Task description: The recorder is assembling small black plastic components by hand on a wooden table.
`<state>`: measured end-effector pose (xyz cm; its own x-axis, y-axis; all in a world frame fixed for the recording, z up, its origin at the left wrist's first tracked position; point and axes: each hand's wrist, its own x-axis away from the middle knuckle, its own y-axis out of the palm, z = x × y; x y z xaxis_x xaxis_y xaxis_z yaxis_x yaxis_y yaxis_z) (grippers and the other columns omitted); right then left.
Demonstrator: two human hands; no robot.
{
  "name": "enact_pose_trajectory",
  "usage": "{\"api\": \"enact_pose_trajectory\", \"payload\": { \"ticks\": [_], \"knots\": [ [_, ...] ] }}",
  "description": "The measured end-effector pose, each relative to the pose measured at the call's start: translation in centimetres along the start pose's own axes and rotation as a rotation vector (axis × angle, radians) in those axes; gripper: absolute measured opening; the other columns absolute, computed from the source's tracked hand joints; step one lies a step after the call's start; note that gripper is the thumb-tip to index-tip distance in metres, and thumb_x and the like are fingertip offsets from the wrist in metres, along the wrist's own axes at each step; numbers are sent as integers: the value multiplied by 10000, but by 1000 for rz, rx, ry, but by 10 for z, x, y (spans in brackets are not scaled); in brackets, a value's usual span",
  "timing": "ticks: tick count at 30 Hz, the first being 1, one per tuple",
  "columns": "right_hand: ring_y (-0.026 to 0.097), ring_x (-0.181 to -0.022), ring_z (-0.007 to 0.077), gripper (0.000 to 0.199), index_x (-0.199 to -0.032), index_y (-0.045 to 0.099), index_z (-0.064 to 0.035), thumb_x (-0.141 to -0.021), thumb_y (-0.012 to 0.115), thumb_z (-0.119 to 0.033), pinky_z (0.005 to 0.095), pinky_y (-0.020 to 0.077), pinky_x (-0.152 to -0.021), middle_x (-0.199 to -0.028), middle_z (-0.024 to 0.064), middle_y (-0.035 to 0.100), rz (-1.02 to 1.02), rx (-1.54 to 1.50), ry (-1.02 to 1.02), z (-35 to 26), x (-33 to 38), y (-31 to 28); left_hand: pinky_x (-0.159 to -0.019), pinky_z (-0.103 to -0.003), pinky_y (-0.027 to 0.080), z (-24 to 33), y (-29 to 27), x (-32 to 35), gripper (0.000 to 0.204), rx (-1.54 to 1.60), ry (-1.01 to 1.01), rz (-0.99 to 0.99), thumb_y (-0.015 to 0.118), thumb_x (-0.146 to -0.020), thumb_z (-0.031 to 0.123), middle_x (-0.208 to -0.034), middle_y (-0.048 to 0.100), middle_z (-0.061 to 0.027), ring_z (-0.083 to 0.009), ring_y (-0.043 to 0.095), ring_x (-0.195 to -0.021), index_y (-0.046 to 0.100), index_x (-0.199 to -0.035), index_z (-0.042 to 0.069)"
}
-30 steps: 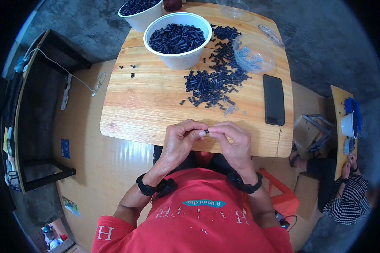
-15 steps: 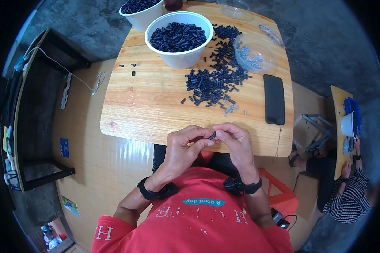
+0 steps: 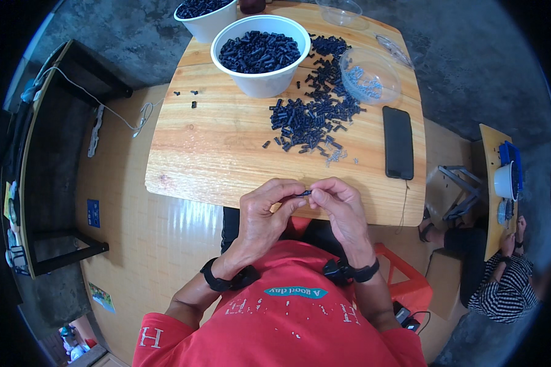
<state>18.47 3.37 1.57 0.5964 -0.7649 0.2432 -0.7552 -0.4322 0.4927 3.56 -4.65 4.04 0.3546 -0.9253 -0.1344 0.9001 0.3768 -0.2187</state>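
Where the tabletop [image 3: 196,153] is bounded by its near edge, a black tubular part [image 3: 304,193] is pinched by both hands [image 3: 262,214].

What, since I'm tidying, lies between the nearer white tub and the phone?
Loose black pieces, then a bare strip of wooden table, in the head view.

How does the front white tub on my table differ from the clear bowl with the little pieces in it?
The front white tub is opaque; the clear bowl is see-through. The tub looks larger than the bowl. The tub is heaped with black parts, while the bowl holds scattered pale pieces. Both are round and open-topped.
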Motion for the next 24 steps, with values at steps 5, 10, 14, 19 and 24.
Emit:
{"api": "enact_pose_trajectory", "payload": {
  "ticks": [5, 10, 14, 19, 24],
  "knots": [
    [609, -756, 102, 149, -979, 669, -2, -847, 706, -62, 237, 494, -725, -838, 44, 658, 1, -35, 23, 4, 0, 0, -733, -270, 516, -3, -2, -2, 176, -55, 76, 38, 691, -766, -78, -939, 680, -95, -177, 655, -873, 701, -920, 7],
    [614, -778, 94, 142, -960, 679, -19, -823, 713, -10, 233, 504, -734, -853, 36, 662, -88, -18, 12, 4, -2, -7, -671, -278, 522, -1, -2, -4, 150, -52, 130, 6, 660, -784, -91, -899, 667, -105, -193, 660, -797, 677, -912, -16],
    [617, -784, 101, 136, -932, 686, -21, -804, 720, 9, 240, 504, -741, -852, 33, 664, -137, 94, -70, -4, -3, -8, -708, -274, 501, 5, -6, -2, 137, 14, 47, -70, 672, -791, -62, -905, 671, -81, -170, 639, -830, 690, -909, 5],
    [644, -773, 145, 109, -864, 695, -23, -768, 730, 14, 258, 508, -693, -837, 72, 677, -271, 515, -387, -20, -7, -8, -715, -272, 495, 9, -13, -3, 116, 4, -22, -168, 653, -808, -59, -887, 664, -75, -157, 632, -822, 685, -902, 1],
    [656, -758, 159, 124, -871, 706, -32, -757, 736, 7, 264, 517, -666, -832, 86, 682, -349, 626, -521, -27, -7, -8, -721, -272, 492, 14, -21, -8, 119, 2, -70, -264, 649, -811, -60, -870, 659, -73, -151, 628, -822, 680, -914, -10]
  ]
}}
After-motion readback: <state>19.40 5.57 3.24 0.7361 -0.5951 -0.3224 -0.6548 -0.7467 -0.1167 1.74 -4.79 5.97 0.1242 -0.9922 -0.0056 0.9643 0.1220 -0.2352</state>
